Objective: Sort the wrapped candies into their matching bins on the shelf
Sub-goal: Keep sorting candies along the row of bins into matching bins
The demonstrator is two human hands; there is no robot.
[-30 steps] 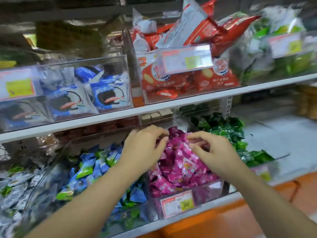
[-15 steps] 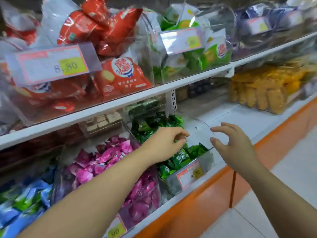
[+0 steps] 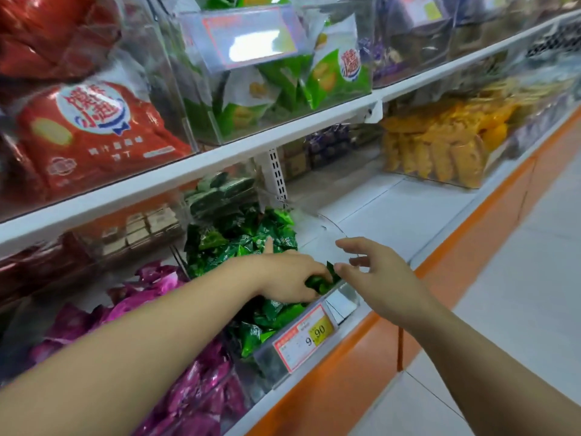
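Looking down through the head camera, I see my left hand [image 3: 287, 278] reaching into the clear plastic bin [image 3: 342, 302] on the lower white shelf [image 3: 402, 215]. Its fingers are curled down around some of the green foil-wrapped candies [image 3: 245, 243], gripping them at the front right of the heap. One finger sticks out straight over the pile, though I cannot tell which. The rest of the candies fill the bin from its back wall to its front wall. That front wall carries a red-and-yellow price tag [image 3: 303, 336] reading 9.90.

My right hand [image 3: 382, 278] hovers just beside the left, over the bin's front right corner. Its fingers are spread wide and relaxed, holding nothing, and the thumb tip is close to the candies in the left hand.

Left of the green bin, under my left forearm, lie magenta foil-wrapped candies [image 3: 157, 291] in a neighbouring clear bin. On the shelf above are red snack bags [image 3: 94, 140] and green snack bags [image 3: 283, 86] behind clear fronts. Further right, on the lower shelf, stands a clear box of yellow packets [image 3: 440, 146].
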